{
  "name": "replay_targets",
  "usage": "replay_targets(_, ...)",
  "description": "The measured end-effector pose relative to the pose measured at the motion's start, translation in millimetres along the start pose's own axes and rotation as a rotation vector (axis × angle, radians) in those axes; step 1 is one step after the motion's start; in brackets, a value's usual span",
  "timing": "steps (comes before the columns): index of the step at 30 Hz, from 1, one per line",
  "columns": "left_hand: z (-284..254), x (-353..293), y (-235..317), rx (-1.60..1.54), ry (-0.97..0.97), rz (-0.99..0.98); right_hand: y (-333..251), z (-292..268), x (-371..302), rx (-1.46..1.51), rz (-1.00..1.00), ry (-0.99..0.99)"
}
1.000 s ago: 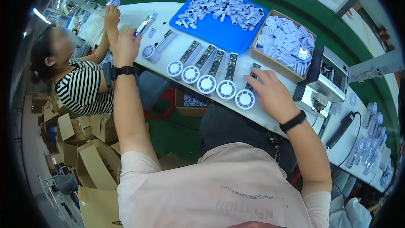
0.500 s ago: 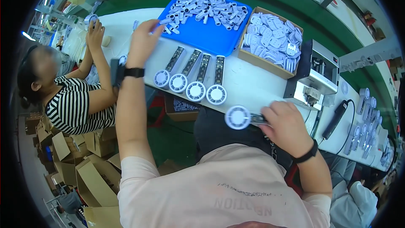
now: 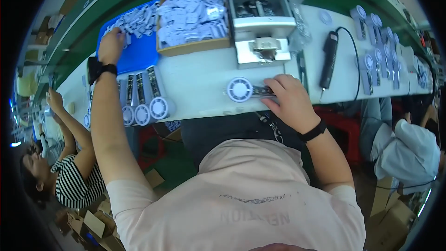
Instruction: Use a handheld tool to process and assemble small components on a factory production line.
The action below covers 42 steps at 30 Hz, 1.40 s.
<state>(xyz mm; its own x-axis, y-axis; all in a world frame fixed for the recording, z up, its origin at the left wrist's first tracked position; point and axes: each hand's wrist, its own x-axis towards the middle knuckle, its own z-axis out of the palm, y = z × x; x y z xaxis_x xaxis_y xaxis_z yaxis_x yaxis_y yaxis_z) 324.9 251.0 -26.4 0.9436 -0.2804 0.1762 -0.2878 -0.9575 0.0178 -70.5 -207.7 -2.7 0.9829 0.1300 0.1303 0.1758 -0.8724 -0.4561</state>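
The right hand (image 3: 291,100) is laid over the dark handle of a round-headed white part (image 3: 240,89), which is pinned flat on the white worktable (image 3: 204,81) just in front of the grey bench machine (image 3: 261,18); the fingers are closed down on the handle, and the disc head is left free. The left hand (image 3: 110,45) is stretched to the blue tray (image 3: 139,51) of small pale pieces, fingers curled among them; whether a piece is pinched cannot be told. Beside the tray a cardboard box (image 3: 193,18) of similar pieces is seen, and nearer the table edge a row of finished parts (image 3: 141,97). For a clean step, the part should be kept flat and steady while a single piece is lifted out, not a cluster.
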Motion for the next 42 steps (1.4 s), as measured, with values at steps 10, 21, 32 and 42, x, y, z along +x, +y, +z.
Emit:
replay_targets(10,-89.2,-80.3,117.6,-0.716,0.187,-0.05,5.4,-40.8,-19.4,0.284,-0.049,0.141)
replay_targets(21,-83.6,-244.8,319.3,-1.065,0.028,0.593,-17.5,-41.0,-23.6,0.973,0.237,-0.27)
replay_targets(32,-65.8,-214.8,315.7,-0.834,-0.03,0.604,2.1,-19.5,9.7,0.095,-0.158,0.025)
replay_targets(42,-35.3,-212.9,328.3,-0.822,-0.055,0.704,12.4,-10.1,4.5,0.137,-0.167,0.071)
